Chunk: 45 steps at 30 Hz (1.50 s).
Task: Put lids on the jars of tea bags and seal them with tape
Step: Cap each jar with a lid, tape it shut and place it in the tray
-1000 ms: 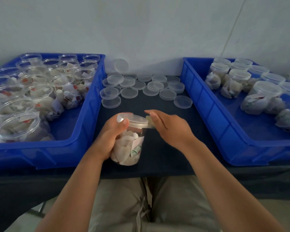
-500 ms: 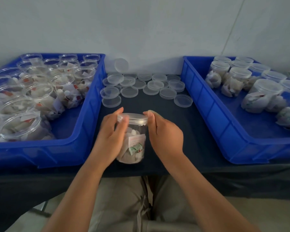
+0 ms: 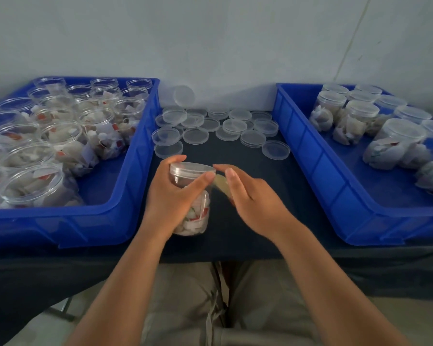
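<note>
Kept the jar (image 3: 195, 217) of tea bags upright on the dark counter (image 3: 248, 236), between the left bin (image 3: 98, 218) and the right bin (image 3: 318, 171), near the front edge, lid (image 3: 191, 169) already on. Half a second before, cupped it from both sides at the lid; then drew the right hand (image 3: 253, 203) off it and a little to the right. Pulled a yellowish tape strip (image 3: 221, 185) taut across the gap so opened, from the lid seam back under the right thumb. Wrapped the left hand (image 3: 171, 196) round the jar, fingers (image 3: 175, 159) curled behind the lid, thumb laid across the seam and pinning the near end of the strip. Pinched the strip, seemingly, between the right thumb and the fingers below; could not tell whether hid a roll in the palm. Judged from this: one press of tape made, fresh length drawn for the next stretch round the rim, seal not yet closed. Left many open jars (image 3: 60, 136) waiting in the left bin, spare lids (image 3: 233, 126) behind the jar, lidded jars (image 3: 360, 113) in the right bin.
</note>
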Available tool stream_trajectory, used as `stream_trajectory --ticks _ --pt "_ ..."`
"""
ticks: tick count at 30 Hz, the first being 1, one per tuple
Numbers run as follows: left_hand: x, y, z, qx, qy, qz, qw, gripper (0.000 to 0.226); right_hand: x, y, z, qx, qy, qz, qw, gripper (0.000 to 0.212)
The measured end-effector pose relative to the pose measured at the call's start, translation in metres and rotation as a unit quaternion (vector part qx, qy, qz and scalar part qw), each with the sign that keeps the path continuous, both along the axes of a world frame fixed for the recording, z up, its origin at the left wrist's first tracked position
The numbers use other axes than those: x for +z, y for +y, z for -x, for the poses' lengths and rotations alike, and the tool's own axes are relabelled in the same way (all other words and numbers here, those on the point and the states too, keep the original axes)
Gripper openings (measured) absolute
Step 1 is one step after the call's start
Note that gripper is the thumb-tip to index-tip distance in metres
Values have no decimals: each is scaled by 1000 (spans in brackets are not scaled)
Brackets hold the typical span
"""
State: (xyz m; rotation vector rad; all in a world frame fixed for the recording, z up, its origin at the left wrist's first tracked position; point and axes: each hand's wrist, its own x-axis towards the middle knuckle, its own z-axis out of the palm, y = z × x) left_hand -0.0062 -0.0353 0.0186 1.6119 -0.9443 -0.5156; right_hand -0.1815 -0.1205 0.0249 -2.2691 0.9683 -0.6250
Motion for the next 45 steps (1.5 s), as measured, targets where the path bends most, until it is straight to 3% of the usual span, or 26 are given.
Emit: stream_trajectory --ticks 6,10,13,16,19,21,25,27,29,31,35,39,45 --pt "2 -3 -17 -75 36 -6 997 66 2 -14 21 26 74 172 982 51" --pt "-10 4 -21 -185 110 11 977 70 2 -23 15 -5 68 186 980 47" --pt "-19 8 -21 -203 183 3 962 74 -3 -17 2 -2 38 165 986 49" --pt "-15 7 -18 -178 182 -24 967 63 -8 -9 -10 -21 3 131 991 58" --pt "-8 4 -20 -136 65 -39 988 71 -9 -1 -16 -61 -4 152 986 64" --pt "0 8 -21 -119 -1 -30 992 77 -10 6 -20 -96 8 180 979 61" --pt "8 13 -6 -88 -26 -54 994 89 -11 19 -26 -120 38 239 963 48" --pt "8 11 3 -37 -40 -47 997 80 -10 20 -25 -107 13 225 968 51" --pt "7 11 5 -19 -12 -25 999 66 -8 16 -20 -85 -25 161 983 59" --pt "7 15 4 -16 22 -11 1000 66 -5 10 -11 -36 -36 123 991 60" --pt "7 23 7 -20 96 7 995 72 -1 -1 11 93 -62 170 979 40" --pt "10 30 8 -21 122 19 992 71 1 -6 19 109 0 203 973 34" --pt "26 48 18 -41 212 29 976 51 20 -15 15 137 -61 208 967 30"
